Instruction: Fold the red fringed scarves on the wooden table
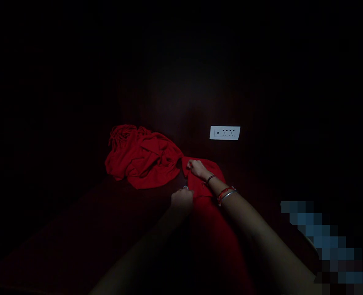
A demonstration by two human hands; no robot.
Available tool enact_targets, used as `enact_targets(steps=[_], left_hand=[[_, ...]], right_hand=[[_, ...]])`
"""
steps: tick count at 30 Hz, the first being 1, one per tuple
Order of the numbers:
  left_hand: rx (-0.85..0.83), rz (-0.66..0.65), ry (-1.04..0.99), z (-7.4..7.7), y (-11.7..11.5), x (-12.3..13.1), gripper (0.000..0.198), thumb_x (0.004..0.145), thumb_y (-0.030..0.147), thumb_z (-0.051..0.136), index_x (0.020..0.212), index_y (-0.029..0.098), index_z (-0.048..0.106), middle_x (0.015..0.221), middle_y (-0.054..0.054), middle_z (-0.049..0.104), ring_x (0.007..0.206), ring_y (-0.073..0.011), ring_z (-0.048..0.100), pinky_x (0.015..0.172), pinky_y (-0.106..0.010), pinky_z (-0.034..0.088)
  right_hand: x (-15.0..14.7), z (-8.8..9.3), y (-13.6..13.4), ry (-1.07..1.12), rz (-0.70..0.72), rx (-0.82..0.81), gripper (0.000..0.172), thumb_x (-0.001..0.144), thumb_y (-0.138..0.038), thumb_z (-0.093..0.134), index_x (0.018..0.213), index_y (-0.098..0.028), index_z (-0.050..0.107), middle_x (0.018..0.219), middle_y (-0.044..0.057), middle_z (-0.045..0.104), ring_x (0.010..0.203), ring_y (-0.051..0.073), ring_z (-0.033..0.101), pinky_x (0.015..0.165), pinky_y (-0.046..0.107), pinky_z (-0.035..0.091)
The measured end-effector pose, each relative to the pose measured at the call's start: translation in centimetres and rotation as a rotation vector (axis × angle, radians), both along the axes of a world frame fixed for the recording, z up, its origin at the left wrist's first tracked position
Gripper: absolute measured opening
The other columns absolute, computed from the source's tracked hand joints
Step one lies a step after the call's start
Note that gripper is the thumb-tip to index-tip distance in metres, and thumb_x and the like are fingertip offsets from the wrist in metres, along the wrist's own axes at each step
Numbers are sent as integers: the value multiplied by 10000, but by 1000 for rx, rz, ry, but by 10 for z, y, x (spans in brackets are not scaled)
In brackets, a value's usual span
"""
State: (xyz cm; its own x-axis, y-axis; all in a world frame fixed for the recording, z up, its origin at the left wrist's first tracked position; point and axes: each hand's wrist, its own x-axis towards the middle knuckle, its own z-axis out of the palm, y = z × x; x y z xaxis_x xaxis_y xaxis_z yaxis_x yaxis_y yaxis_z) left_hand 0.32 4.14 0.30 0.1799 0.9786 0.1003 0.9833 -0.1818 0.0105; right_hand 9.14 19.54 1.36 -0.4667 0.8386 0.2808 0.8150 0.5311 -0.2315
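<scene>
A red cloth with a fringed end lies bunched on a dark surface in a very dim scene. One strip of it runs toward me between my arms. My right hand is closed on the cloth's edge near the middle; bangles and a dark band circle that wrist. My left hand, wearing a ring, is closed on the cloth's nearer edge just below and left of the right hand.
A white switch and socket plate is set in the dark wall behind the cloth. The dark reddish surface stretches left and toward me. Everything else is in darkness.
</scene>
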Motion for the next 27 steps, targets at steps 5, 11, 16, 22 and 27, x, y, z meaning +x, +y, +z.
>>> enact_targets(steps=[5,11,16,22,27], left_hand=[[-75,3,10,8,-3,-8,257,773,224,352,939,199,547,911,-92,534,805,-219,565,632,-322,450],[117,106,-5,6,-2,-7,320,799,182,306,1063,135,480,1109,-136,465,994,-220,474,750,-328,421],[-205,5,-75,-11,4,-6,620,791,491,227,1296,134,186,1367,-63,112,1233,-272,79,961,-449,184],[-259,139,-62,-7,6,-14,698,754,581,194,1294,140,210,1365,-54,73,1232,-291,-5,962,-497,107],[79,-64,-122,-15,16,-13,553,835,409,122,1309,126,111,1368,-49,84,1245,-190,51,974,-381,174]], right_hand=[[4,8,-19,-10,27,56,222,801,-195,372,907,-123,553,894,95,576,798,139,503,677,217,348],[36,-2,-69,-118,-36,87,543,788,-500,307,1254,-224,277,1302,92,277,1174,244,228,908,442,218],[49,-25,-97,-235,-26,-67,585,789,-556,163,1304,-290,85,1384,26,12,1236,259,20,926,521,115],[53,-20,-106,-265,-7,-160,630,756,-615,131,1301,-307,65,1383,27,-24,1238,264,-1,936,518,90],[62,-26,-132,-258,10,-127,642,746,-630,117,1301,-307,83,1383,35,-10,1235,278,0,942,513,78]])
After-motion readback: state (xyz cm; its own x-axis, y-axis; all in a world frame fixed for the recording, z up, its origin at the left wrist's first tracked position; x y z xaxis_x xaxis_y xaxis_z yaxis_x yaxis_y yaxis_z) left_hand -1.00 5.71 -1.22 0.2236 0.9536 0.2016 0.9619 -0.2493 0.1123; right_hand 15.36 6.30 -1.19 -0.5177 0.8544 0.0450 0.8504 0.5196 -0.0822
